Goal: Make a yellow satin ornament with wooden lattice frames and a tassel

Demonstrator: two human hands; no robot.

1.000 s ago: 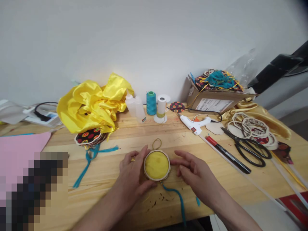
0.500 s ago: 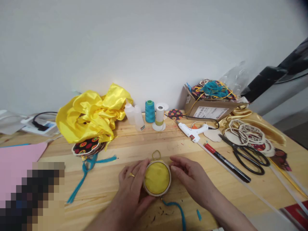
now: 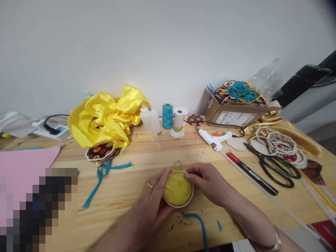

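A round ornament [image 3: 178,189] with yellow fabric inside a pale rim lies between my hands near the front of the table. My left hand [image 3: 154,196] grips its left side, with fingers along the rim and thumb below. At the upper right rim, the thumb and fingers of my right hand [image 3: 207,182] pinch the edge. A thin golden loop [image 3: 177,163] sticks out of the ornament's top. From its bottom a teal tassel [image 3: 199,224] trails toward the table's front edge.
A white glue gun [image 3: 214,138], a marker [image 3: 252,173] and black scissors [image 3: 275,168] lie to the right. Yellow satin [image 3: 105,119] is heaped at the left. Bottles [image 3: 154,124], a teal thread cone [image 3: 167,117] and a cardboard box [image 3: 228,112] stand along the wall.
My right hand has moved in from beside the ornament and now pinches its upper right rim. The left hand keeps its hold. The whole view has shifted slightly.
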